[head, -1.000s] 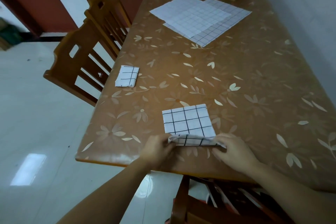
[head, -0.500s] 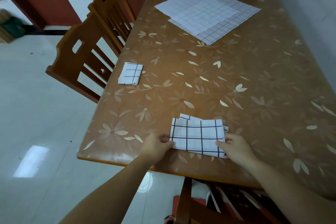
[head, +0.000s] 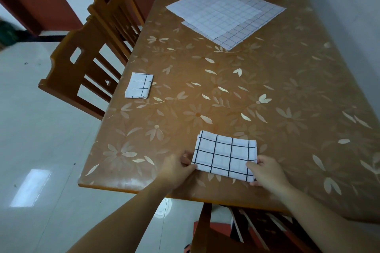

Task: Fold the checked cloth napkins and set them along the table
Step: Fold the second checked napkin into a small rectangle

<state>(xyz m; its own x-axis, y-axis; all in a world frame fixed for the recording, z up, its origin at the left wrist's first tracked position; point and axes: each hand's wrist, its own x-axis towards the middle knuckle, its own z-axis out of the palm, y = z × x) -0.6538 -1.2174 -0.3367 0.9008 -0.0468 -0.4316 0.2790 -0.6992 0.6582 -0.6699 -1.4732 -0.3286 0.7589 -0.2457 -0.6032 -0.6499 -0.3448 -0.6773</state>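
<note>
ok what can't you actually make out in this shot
Head view only:
- How many unfolded napkins are stacked at the far end: they overlap.
- Layers in the napkin in hand: folds hide them.
- Left hand and right hand fingertips: under the cloth.
- Near chair: cut off by the table.

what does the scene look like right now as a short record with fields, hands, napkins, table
left hand: left hand pinches the left end of the napkin in work
right hand: right hand pinches its right end
napkin in work: folded to a rectangle, lying flat near the near table edge
finished napkin: small folded napkin near the left edge, beside a wooden chair
unfolded napkins: two open napkins, overlapping, at the far end
table: brown flower-patterned table
</note>
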